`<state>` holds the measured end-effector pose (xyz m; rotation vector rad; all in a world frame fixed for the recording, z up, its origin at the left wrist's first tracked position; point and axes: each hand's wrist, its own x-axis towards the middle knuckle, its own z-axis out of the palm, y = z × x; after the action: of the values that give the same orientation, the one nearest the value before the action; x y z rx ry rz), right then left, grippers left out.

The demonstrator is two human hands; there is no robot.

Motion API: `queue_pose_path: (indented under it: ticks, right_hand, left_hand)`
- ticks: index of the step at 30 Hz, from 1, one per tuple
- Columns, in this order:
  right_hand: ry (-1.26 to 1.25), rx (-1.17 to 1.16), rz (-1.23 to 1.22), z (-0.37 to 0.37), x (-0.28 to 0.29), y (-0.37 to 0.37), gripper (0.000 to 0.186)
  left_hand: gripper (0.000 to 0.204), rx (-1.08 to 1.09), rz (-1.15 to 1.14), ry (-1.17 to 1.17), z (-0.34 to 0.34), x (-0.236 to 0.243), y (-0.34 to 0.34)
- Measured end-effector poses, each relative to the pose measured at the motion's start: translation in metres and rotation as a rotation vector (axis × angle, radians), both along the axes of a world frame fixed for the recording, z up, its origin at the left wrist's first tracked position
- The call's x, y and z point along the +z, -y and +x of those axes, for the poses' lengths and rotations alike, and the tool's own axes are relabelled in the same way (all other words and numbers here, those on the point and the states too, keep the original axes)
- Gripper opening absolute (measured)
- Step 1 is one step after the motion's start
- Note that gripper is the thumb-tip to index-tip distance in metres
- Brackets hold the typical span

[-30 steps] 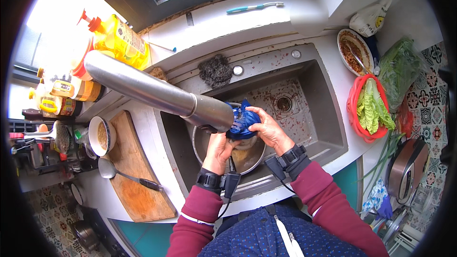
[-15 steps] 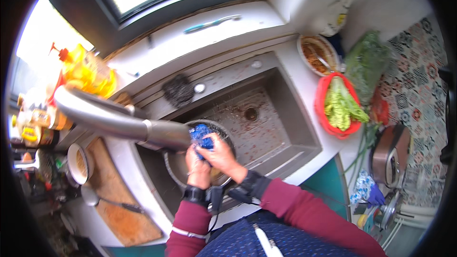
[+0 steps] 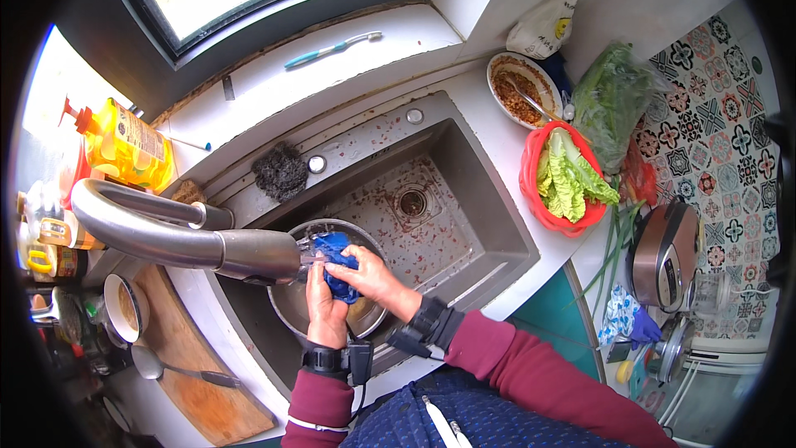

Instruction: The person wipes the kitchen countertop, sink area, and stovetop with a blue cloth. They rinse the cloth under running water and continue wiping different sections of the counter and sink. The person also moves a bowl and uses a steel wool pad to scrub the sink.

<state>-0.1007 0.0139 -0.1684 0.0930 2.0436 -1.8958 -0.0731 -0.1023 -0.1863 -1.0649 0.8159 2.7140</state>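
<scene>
Under the stainless faucet [image 3: 257, 255] I have a wad of blue cloth or sponge [image 3: 336, 245] in my hands, with water splashing on it. My left hand [image 3: 326, 307] is closed against the blue wad from below, its fingers partly hidden. My right hand [image 3: 369, 278] grips the wad from the right, thumb and fingers close to my left fingertips. Both are over a metal pot [image 3: 280, 303] in the left part of the grey sink [image 3: 489, 216], whose right part is speckled with reddish food bits around the drain.
Left: cutting board [image 3: 224, 415] with ladle [image 3: 148, 362], bowl [image 3: 123, 309], soap bottle [image 3: 133, 141], jars. Behind: steel scrubber [image 3: 280, 172], toothbrush [image 3: 327, 48]. Right: red basket [image 3: 529, 170] of lettuce, food bowl [image 3: 518, 91], bagged greens [image 3: 613, 99], appliance [image 3: 663, 257], blue gloves [image 3: 638, 328].
The view has swung, so the surroundings sit further left. My right hand has moved over the blue wad, closer to my left fingers, and water now splashes where they meet.
</scene>
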Motion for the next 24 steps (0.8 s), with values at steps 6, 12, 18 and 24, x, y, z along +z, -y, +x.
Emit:
queue_pose_path:
  ticks: [6,12,18,24]
  right_hand:
    - [-0.093,-0.092,0.156,-0.016,-0.003,0.002,0.041]
    - [0.37,0.057,-0.289,-0.033,0.034,-0.026,0.047]
    - [0.191,0.07,-0.127,-0.007,0.042,0.001,0.016]
    - [0.157,-0.249,-0.007,-0.017,0.014,0.002,0.031]
  left_hand:
    - [0.023,0.145,-0.026,0.032,-0.012,0.023,-0.011]
    - [0.032,0.053,-0.223,-0.002,-0.012,0.017,0.011]
    - [0.021,0.163,-0.112,-0.002,-0.015,0.013,-0.008]
    - [0.049,0.149,0.065,0.076,-0.019,0.013,-0.002]
